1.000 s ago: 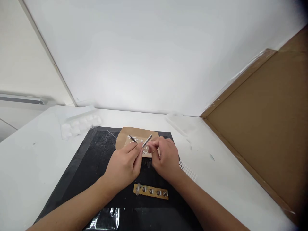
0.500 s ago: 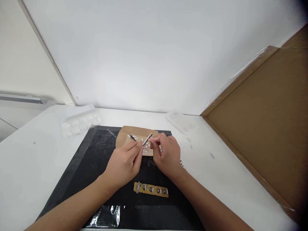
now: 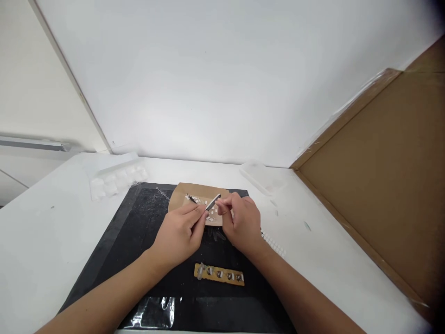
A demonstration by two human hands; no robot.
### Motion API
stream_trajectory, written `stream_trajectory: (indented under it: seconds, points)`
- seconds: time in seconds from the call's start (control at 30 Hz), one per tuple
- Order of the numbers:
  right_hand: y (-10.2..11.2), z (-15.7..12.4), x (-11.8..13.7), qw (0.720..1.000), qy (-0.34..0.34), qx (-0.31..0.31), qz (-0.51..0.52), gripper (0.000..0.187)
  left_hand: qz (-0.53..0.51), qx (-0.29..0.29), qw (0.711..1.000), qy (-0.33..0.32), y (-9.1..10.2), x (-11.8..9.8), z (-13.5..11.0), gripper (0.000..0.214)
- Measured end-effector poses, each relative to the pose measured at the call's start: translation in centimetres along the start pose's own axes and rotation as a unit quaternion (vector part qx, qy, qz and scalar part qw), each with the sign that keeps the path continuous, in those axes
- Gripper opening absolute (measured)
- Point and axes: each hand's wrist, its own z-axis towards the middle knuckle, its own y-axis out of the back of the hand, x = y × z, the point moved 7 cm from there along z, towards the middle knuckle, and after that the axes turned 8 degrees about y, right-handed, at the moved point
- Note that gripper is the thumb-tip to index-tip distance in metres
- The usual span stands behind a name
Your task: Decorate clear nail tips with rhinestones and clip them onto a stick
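Note:
My left hand point(image 3: 181, 232) pinches the lower end of a small nail file point(image 3: 212, 202), dark with a pale edge, which slants up to the right. Close by its upper end is my right hand point(image 3: 241, 220), thumb and fingers pressed together; whatever they grip is too small or hidden to make out. Beneath both hands lies a tan tray point(image 3: 176, 197) with small white pieces point(image 3: 191, 198) scattered in it. Several clear nail tips point(image 3: 216, 234) rest on the black mat point(image 3: 139, 250) just below the tray. Nearer me is a gold strip point(image 3: 224, 274) bearing round metallic pieces and one clear tip standing across its left end.
A clear plastic tray point(image 3: 118, 178) sits at the back left, and a shallow clear lid point(image 3: 257, 176) at the back right. A sheet of white tabs point(image 3: 274, 243) lies beside my right wrist. Cardboard point(image 3: 375, 185) stands along the right side.
Both hands stay nearly in place, with the nail file tilted very slightly differently. The whole view has shifted a little.

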Motion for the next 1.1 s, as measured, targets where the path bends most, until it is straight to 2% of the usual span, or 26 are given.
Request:
stream_trajectory:
  seconds: [0.17, 0.33, 0.5, 0.63, 0.8, 0.93, 1.1]
  points:
    - [-0.1, 0.1, 0.3, 0.999, 0.038, 0.013, 0.002, 0.020, -0.040, 0.011, 0.999, 0.017, 0.0, 0.2, 0.3, 0.024]
    - [0.3, 0.1, 0.1, 1.000, 0.019, -0.012, -0.016, 0.020, -0.083, 0.033, 0.994, 0.069, 0.0, 0.4, 0.4, 0.025]
    - [0.0, -0.1, 0.8, 0.997, 0.073, 0.006, -0.021, 0.022, -0.111, 0.050, 0.988, 0.092, -0.2, 0.6, 0.5, 0.027]
    - [0.7, 0.0, 0.5, 0.996, 0.054, -0.020, -0.061, 0.021, -0.131, 0.061, 0.981, 0.131, -0.4, 1.1, 0.4, 0.027]
    - [0.4, -0.1, 1.0, 0.995, 0.088, -0.005, -0.054, 0.021, -0.151, 0.074, 0.976, 0.141, -0.5, 1.2, 0.2, 0.029]
    - [0.5, -0.2, 0.3, 0.995, 0.048, -0.029, -0.078, 0.022, -0.173, 0.088, 0.964, 0.183, -0.9, 1.8, 0.0, 0.033]
    - [0.2, -0.5, 1.0, 0.996, 0.082, 0.001, -0.046, 0.023, -0.191, 0.104, 0.956, 0.198, -1.2, 1.9, -0.1, 0.035]
